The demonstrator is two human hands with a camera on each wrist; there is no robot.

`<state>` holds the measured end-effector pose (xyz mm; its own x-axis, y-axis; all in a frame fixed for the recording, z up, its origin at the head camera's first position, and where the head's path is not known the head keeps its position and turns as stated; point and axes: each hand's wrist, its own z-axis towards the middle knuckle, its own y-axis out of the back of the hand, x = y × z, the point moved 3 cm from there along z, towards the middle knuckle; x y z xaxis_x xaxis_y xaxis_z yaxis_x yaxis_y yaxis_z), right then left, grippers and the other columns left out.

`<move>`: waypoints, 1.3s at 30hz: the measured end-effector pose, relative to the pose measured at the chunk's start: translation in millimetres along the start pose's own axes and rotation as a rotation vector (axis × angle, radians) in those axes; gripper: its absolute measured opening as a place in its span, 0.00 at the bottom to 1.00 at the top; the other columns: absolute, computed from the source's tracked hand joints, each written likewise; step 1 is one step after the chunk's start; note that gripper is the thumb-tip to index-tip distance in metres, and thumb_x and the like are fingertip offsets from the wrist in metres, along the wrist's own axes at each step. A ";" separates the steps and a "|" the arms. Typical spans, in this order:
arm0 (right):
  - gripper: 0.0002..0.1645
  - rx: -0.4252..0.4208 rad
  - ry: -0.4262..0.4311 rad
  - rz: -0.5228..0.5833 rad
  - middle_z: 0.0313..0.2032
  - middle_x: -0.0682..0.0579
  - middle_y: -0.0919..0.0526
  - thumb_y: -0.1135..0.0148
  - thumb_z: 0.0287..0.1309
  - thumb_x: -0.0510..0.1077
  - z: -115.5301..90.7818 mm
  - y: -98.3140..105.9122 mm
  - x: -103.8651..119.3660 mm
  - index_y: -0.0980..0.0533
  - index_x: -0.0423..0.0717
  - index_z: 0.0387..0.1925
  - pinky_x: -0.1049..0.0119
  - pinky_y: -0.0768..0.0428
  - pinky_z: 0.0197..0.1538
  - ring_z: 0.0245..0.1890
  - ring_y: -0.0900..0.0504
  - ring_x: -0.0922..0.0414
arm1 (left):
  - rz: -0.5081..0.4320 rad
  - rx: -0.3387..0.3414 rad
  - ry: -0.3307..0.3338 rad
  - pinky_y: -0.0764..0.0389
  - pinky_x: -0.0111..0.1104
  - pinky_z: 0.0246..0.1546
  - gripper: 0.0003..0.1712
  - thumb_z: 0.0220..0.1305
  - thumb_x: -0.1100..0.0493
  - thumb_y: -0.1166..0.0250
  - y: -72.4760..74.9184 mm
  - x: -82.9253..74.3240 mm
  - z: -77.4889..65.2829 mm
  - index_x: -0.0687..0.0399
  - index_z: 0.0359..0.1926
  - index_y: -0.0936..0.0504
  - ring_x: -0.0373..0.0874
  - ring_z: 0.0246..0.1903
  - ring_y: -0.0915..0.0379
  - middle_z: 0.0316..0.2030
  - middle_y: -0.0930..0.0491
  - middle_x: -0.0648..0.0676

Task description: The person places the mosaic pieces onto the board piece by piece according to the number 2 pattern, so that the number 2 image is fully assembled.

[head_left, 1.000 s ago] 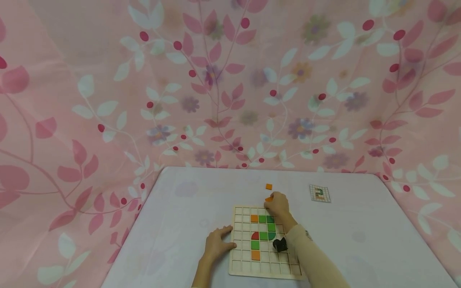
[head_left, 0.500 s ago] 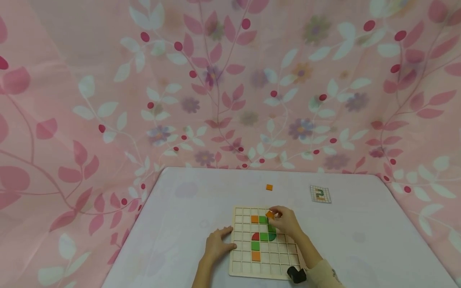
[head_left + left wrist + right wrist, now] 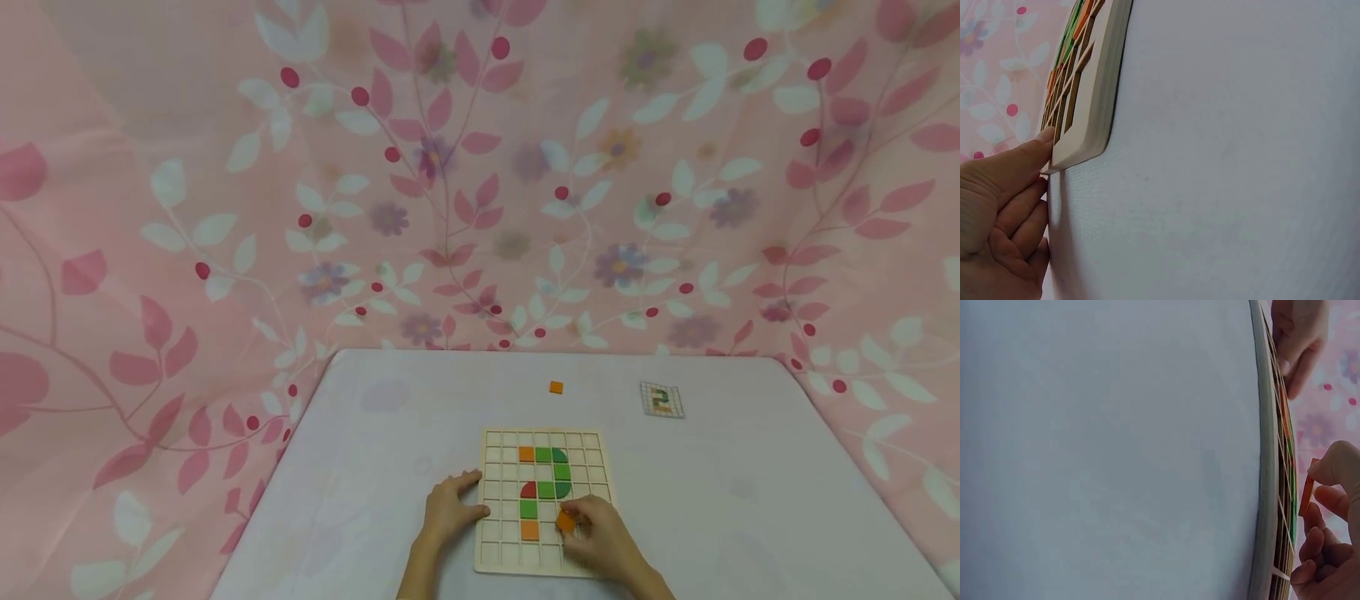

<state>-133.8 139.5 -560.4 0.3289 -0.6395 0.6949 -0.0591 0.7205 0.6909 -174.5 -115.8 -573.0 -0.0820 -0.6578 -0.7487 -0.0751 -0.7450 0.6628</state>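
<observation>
A square wooden grid board (image 3: 506, 552) lies on the table, with green, red and orange tiles in several of its cells. My right hand (image 3: 606, 537) pinches an orange square tile (image 3: 566, 522) between thumb and fingertips, tilted above the board's lower middle. The same orange tile (image 3: 1308, 487) shows edge-on in the right wrist view, apart from the board's surface. At the board's left edge rests my left hand (image 3: 447, 510), its thumb on the rim and its other fingers spread along the side. The left wrist view shows the thumb (image 3: 1044, 134) pressing the rim.
Another orange square tile (image 3: 556, 387) lies on the white table (image 3: 360, 500) beyond the board. At the back right is a small pattern card (image 3: 662, 400) showing a coloured figure on a grid. A pink floral curtain (image 3: 480, 167) hangs behind the table.
My right hand has carried the orange tile from beyond the board's far edge, over the green tiles, toward the near part of the board. The left hand stays at the left edge.
</observation>
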 end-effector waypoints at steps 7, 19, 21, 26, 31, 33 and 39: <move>0.17 0.019 0.036 -0.032 0.36 0.59 0.23 0.33 0.37 0.37 -11.7 -15.8 9.2 0.19 0.44 0.37 0.68 0.23 0.42 0.38 0.27 0.62 | -0.003 -0.001 -0.013 0.38 0.62 0.56 0.34 0.38 0.58 0.23 -0.3 0.0 0.1 0.60 0.52 0.20 0.69 0.56 0.32 0.53 0.23 0.63; 0.13 0.143 0.245 -0.170 0.40 0.63 0.24 0.38 0.56 0.40 -10.4 -16.4 17.2 0.17 0.47 0.44 0.62 0.25 0.42 0.40 0.31 0.62 | -0.014 -0.005 -0.021 0.37 0.61 0.56 0.34 0.38 0.58 0.24 -1.3 0.2 -0.8 0.61 0.52 0.21 0.65 0.56 0.31 0.53 0.23 0.61; 0.12 0.121 0.234 -0.165 0.39 0.63 0.24 0.37 0.56 0.40 -10.2 -17.4 17.3 0.16 0.47 0.42 0.63 0.26 0.42 0.39 0.31 0.62 | -0.012 -0.006 -0.025 0.36 0.60 0.56 0.34 0.38 0.58 0.24 -1.5 0.3 -1.0 0.62 0.52 0.20 0.65 0.56 0.31 0.53 0.22 0.61; 0.13 0.010 0.196 -0.157 0.35 0.64 0.28 0.30 0.48 0.46 -10.3 -25.3 19.6 0.15 0.46 0.37 0.66 0.28 0.38 0.36 0.34 0.65 | -0.028 -0.011 -0.016 0.38 0.61 0.57 0.34 0.38 0.58 0.23 -1.6 -0.1 -1.7 0.61 0.52 0.20 0.68 0.57 0.33 0.54 0.23 0.61; 0.13 -0.138 0.211 -0.172 0.32 0.64 0.27 0.26 0.41 0.48 -8.5 -33.1 22.0 0.15 0.47 0.31 0.66 0.26 0.36 0.34 0.31 0.65 | -0.047 -0.015 0.010 0.41 0.64 0.57 0.35 0.37 0.58 0.23 -2.1 0.0 -2.4 0.60 0.52 0.20 0.72 0.57 0.36 0.55 0.24 0.61; 0.13 -0.191 0.218 -0.173 0.32 0.64 0.27 0.24 0.38 0.48 -7.5 -34.8 21.6 0.15 0.47 0.29 0.65 0.25 0.37 0.33 0.30 0.65 | -0.044 -0.015 0.012 0.41 0.64 0.56 0.35 0.37 0.59 0.23 -2.3 0.2 -2.5 0.60 0.52 0.20 0.73 0.57 0.37 0.55 0.24 0.61; 0.15 -0.267 0.259 -0.142 0.29 0.62 0.24 0.23 0.31 0.47 -4.6 -33.0 20.9 0.16 0.45 0.26 0.65 0.24 0.37 0.31 0.26 0.62 | -0.047 -0.012 0.005 0.41 0.65 0.56 0.35 0.37 0.59 0.24 -1.1 0.1 -2.3 0.61 0.52 0.20 0.73 0.57 0.37 0.55 0.24 0.62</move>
<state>-120.6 103.5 -569.6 0.5451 -0.6737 0.4991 0.2398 0.6957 0.6772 -172.1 -115.4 -573.9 -0.0732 -0.6230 -0.7788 -0.0671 -0.7761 0.6271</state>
